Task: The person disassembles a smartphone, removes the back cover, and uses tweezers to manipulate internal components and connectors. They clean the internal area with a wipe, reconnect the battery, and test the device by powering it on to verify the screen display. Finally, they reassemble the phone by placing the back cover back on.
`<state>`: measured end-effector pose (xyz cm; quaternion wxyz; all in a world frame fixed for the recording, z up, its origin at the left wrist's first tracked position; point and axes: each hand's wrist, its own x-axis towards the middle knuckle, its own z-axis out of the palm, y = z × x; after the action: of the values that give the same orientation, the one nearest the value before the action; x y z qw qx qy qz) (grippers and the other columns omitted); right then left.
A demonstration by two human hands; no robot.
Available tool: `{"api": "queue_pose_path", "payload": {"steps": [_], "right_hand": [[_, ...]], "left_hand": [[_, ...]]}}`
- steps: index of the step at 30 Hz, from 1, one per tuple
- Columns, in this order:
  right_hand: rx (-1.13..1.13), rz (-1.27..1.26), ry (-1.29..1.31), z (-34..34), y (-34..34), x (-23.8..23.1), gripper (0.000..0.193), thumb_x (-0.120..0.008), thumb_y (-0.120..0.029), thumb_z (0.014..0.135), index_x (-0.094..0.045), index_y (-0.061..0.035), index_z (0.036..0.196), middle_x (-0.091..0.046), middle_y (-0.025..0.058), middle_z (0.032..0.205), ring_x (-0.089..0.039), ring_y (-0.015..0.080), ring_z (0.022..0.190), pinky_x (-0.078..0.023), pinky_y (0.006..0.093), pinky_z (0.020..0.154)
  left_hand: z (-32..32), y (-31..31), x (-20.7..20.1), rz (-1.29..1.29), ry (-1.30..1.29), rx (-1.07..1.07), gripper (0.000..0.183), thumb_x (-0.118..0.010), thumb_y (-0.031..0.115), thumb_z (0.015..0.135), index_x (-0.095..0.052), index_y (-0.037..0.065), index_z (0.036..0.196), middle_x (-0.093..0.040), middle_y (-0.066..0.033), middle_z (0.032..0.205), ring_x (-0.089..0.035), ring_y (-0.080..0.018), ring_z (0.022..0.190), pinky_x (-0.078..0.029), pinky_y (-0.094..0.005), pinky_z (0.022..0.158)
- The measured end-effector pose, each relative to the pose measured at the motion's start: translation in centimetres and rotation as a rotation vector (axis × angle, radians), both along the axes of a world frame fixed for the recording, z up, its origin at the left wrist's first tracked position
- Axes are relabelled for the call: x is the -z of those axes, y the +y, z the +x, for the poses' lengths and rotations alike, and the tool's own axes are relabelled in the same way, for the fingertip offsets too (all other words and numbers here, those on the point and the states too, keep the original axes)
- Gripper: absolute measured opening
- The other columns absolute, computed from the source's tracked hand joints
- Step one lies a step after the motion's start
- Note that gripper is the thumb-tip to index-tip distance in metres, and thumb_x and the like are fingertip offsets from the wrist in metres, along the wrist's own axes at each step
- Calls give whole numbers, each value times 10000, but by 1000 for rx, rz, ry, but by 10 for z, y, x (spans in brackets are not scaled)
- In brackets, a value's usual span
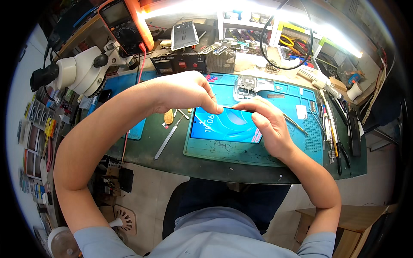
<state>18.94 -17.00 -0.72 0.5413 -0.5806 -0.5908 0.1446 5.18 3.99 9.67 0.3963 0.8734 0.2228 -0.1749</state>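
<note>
A smartphone with its blue screen lit lies sideways over the blue repair mat, held between my two hands. My left hand reaches over from the far side, its thumb tip pressed on the phone's far long edge; its other fingers are mostly hidden. Around the right end curls my right hand, thumb by the screen and fingers along the far edge. Just beyond the phone sits an opened, transparent-edged device part. Tweezers lie by my right hand, and a scalpel-like knife lies left of the phone.
A white microscope and an orange multimeter stand at the far left. Behind the mat is a black boxed instrument. A black cable loop hangs at the back. Pliers and several pens or tools line the right edge.
</note>
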Motion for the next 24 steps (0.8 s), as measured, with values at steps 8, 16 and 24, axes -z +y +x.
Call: {"api": "queue_pose_path", "payload": {"steps": [8, 16, 24], "right_hand": [[2, 4, -3, 0, 0, 0, 353, -508, -192, 943, -717, -18, 1168, -681, 130, 1019, -636, 257, 957, -494, 367, 871], [5, 7, -17, 0, 0, -1, 352, -509, -200, 942, -719, -18, 1158, -687, 136, 1025, -646, 259, 954, -499, 368, 862], [-5, 24, 12, 0, 1, 2, 354, -504, -201, 941, -719, -19, 1155, -690, 137, 1036, -652, 265, 961, -505, 371, 863]], "left_hand": [[0, 0, 0, 4, 0, -1, 385, -824, 345, 850, -767, -5, 1001, -722, -82, 952, -634, -168, 986, -450, -329, 973], [0, 1, 2, -14, -6, 9, 369, -820, 335, 854, -768, -2, 996, -720, -75, 938, -631, -161, 977, -452, -319, 955], [0, 1, 1, -15, 0, 5, 346, -818, 331, 856, -767, 9, 972, -715, -59, 918, -622, -148, 960, -444, -312, 951]]}}
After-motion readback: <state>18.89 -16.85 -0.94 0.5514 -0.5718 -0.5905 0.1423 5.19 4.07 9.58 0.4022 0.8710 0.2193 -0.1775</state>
